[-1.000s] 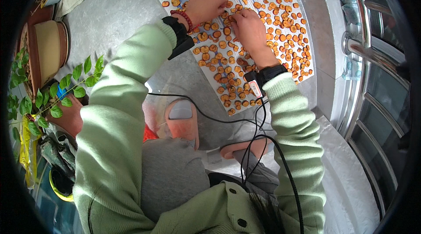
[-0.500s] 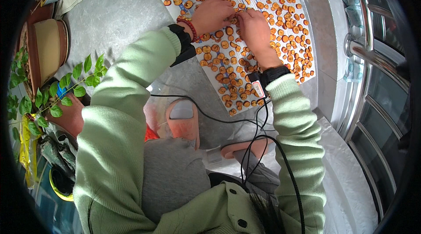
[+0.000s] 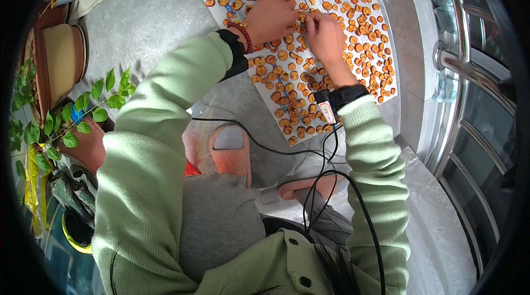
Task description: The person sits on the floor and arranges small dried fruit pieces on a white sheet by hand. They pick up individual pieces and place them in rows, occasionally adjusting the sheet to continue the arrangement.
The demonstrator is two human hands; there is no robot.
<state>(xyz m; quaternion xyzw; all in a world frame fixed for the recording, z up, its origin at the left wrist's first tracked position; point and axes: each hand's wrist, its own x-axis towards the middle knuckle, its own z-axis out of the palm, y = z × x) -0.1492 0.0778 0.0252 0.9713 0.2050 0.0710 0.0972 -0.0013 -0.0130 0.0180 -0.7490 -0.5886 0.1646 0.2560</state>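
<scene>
Many round, orange-brown fruit slices (image 3: 279, 86) with dark red rims lie spread over a white sheet with faint stripes (image 3: 273, 111). My left hand (image 3: 270, 17), a red bead bracelet at its wrist, hovers over the upper middle of the sheet, fingers curled downward. Its fingertips are turned away, so what they pinch is hidden. A short gap to the right, my right hand (image 3: 327, 40) is held low over the slices. Its thumb and forefinger are bent together near a few slices between the two hands; anything held there cannot be made out.
A metal railing (image 3: 479, 77) runs along the right. To the left stand a beige-and-brown plant pot (image 3: 62, 60) and a leafy green branch (image 3: 94, 107). Black cables (image 3: 265, 146) hang from my right wrist across the front. Pink slippers (image 3: 232, 157) are on the grey floor.
My two hands, whose fingertips met over the slices, have drawn apart a little. My right hand shifted slightly right, and a gap with slices shows between them.
</scene>
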